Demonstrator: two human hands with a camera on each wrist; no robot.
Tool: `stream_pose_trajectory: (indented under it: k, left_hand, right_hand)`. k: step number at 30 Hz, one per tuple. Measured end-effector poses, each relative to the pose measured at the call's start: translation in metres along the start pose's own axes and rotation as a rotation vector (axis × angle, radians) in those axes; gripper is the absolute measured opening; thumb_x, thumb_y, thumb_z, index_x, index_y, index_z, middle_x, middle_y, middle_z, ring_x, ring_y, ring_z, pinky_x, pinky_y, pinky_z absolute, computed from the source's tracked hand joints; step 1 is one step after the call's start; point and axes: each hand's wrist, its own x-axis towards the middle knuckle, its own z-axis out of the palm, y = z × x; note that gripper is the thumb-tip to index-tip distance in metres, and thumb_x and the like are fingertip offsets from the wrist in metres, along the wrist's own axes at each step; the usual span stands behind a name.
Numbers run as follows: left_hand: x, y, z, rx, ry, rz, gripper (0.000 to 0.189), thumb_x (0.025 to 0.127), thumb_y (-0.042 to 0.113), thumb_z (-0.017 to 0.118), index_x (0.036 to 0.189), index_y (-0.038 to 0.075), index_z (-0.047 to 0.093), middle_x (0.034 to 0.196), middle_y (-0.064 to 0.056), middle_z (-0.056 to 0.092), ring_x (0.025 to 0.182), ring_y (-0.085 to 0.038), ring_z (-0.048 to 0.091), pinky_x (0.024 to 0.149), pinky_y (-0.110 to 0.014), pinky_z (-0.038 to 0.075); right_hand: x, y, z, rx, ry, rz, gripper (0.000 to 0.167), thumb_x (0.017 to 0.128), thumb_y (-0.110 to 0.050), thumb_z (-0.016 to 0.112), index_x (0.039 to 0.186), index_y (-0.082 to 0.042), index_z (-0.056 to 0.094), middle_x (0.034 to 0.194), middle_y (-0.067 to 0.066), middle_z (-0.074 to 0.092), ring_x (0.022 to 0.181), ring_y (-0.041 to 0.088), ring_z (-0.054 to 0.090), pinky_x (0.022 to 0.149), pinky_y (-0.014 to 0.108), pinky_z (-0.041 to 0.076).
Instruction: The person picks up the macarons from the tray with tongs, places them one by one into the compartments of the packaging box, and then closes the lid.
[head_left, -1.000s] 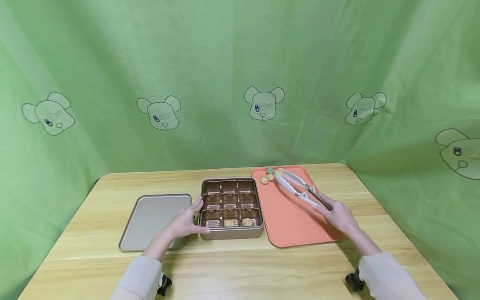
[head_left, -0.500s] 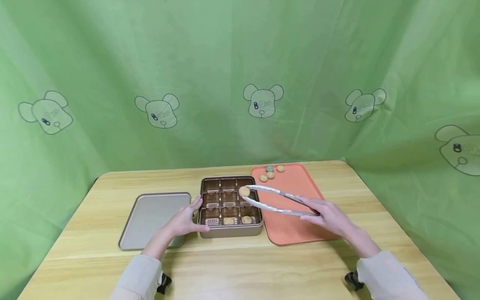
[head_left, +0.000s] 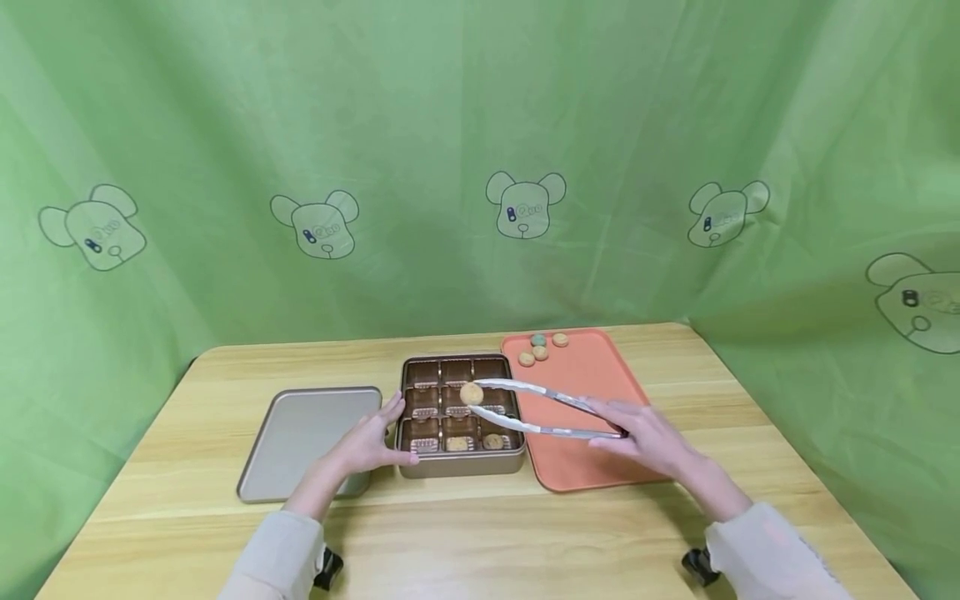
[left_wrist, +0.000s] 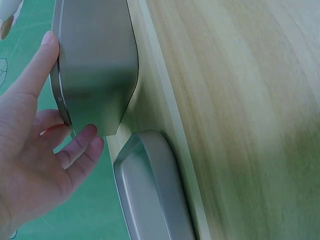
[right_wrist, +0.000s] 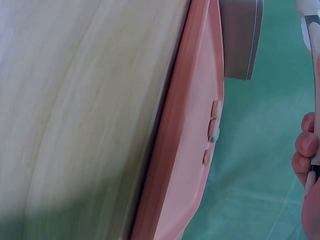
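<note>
Reaching across the worktop [head_left: 480, 542] from its near side, you rest your left hand [head_left: 371, 442] on the near-left corner of a brown metal box [head_left: 461, 467], fingers spread and not closed round it. A flat metal lid [head_left: 315, 437] lies just left of the box, toward the worktop's left edge. Your right hand [head_left: 645, 429], raised above the right edge of a coral tray [head_left: 581, 458], grasps metal tongs [head_left: 536, 428] by the handles. Two cookies sit in the box's near row: a pale cookie [head_left: 457, 444] in the middle compartment, a browner cookie [head_left: 492, 442] in the right one. Farther in, your tongs hold a round tan cookie [head_left: 472, 394] over the box's centre, above its rim. At the tray's far-left corner lie three tan cookies [head_left: 527, 359] and a green cookie [head_left: 537, 340]. Beyond the worktop's far edge hangs a green curtain [head_left: 420, 283] printed with bear heads.
</note>
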Motion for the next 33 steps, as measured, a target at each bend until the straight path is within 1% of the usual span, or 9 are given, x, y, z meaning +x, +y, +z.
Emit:
stream_pose_trajectory:
  k: [3,6,9,10,14,17,24,29,33]
  left_hand:
    - [0.0,-0.001,0.0,-0.003,0.0,-0.007,0.098,0.068,0.035,0.076,0.14,-0.005,0.023,0.15,-0.017,0.012,0.133,-0.042,0.018,0.107,-0.06,0.006]
    - [0.0,-0.001,0.0,-0.002,0.0,-0.006,0.098,0.068,0.035,0.076,0.14,-0.005,0.024,0.15,-0.017,0.012,0.133,-0.042,0.018,0.107,-0.061,0.006]
    - [0.0,-0.002,0.0,0.003,0.002,-0.002,0.097,0.069,0.035,0.076,0.14,-0.006,0.024,0.15,-0.018,0.012,0.133,-0.042,0.019,0.107,-0.06,0.006]
    - [0.0,-0.002,0.0,0.004,0.002,0.0,0.097,0.069,0.035,0.076,0.139,-0.006,0.024,0.15,-0.018,0.012,0.133,-0.041,0.019,0.108,-0.06,0.006]
    - [0.0,-0.001,0.0,0.006,0.006,0.002,0.097,0.068,0.036,0.076,0.139,-0.006,0.025,0.149,-0.018,0.011,0.133,-0.041,0.02,0.107,-0.06,0.007]
    - [0.0,-0.001,-0.001,0.008,0.003,0.003,0.097,0.069,0.036,0.076,0.139,-0.006,0.024,0.15,-0.018,0.011,0.134,-0.041,0.019,0.107,-0.06,0.007]
    - [0.001,-0.001,0.0,0.0,0.006,0.012,0.097,0.069,0.034,0.076,0.139,-0.007,0.025,0.149,-0.019,0.012,0.133,-0.042,0.02,0.107,-0.061,0.007]
    - [0.0,-0.001,0.0,-0.002,0.006,0.015,0.096,0.069,0.034,0.076,0.139,-0.007,0.025,0.149,-0.019,0.012,0.133,-0.042,0.02,0.107,-0.061,0.007]
    - [0.001,-0.001,0.0,-0.001,0.006,0.017,0.096,0.069,0.033,0.076,0.139,-0.006,0.025,0.149,-0.019,0.012,0.133,-0.041,0.02,0.107,-0.06,0.007]
  right_hand:
    - [0.002,-0.002,0.002,-0.002,0.012,-0.043,0.057,0.07,-0.021,0.077,0.121,-0.003,0.059,0.068,-0.014,0.041,0.06,-0.001,0.036,0.053,0.013,0.034]
    - [0.005,-0.004,0.005,-0.023,0.029,-0.093,0.054,0.074,-0.028,0.074,0.119,-0.004,0.06,0.07,-0.011,0.047,0.062,-0.001,0.039,0.053,0.013,0.036]
    - [0.008,-0.007,0.008,-0.036,0.032,-0.115,0.052,0.075,-0.031,0.073,0.119,-0.005,0.06,0.073,-0.009,0.052,0.062,0.0,0.043,0.053,0.014,0.039]
    - [0.009,-0.008,0.008,-0.041,0.03,-0.114,0.052,0.075,-0.032,0.073,0.118,-0.006,0.06,0.075,-0.009,0.054,0.062,0.0,0.044,0.053,0.015,0.041]
    - [0.013,-0.012,0.013,-0.033,-0.02,-0.087,0.053,0.076,-0.035,0.071,0.122,-0.011,0.059,0.071,-0.015,0.044,0.059,-0.003,0.036,0.05,0.011,0.034]
    - [0.017,-0.016,0.017,-0.03,-0.058,-0.082,0.053,0.078,-0.037,0.069,0.123,-0.013,0.058,0.068,-0.016,0.038,0.057,-0.004,0.031,0.048,0.01,0.03]
    - [0.024,-0.023,0.027,-0.033,-0.125,-0.099,0.053,0.079,-0.038,0.068,0.124,-0.013,0.057,0.076,-0.013,0.053,0.06,-0.001,0.043,0.052,0.014,0.039]
    - [0.028,-0.026,0.029,-0.007,-0.185,-0.056,0.053,0.08,-0.037,0.067,0.126,-0.014,0.055,0.073,-0.012,0.052,0.058,-0.002,0.041,0.049,0.015,0.038]
    - [0.031,-0.026,0.029,-0.001,-0.218,-0.027,0.052,0.081,-0.037,0.066,0.127,-0.014,0.055,0.077,-0.01,0.057,0.061,-0.002,0.042,0.052,0.016,0.041]
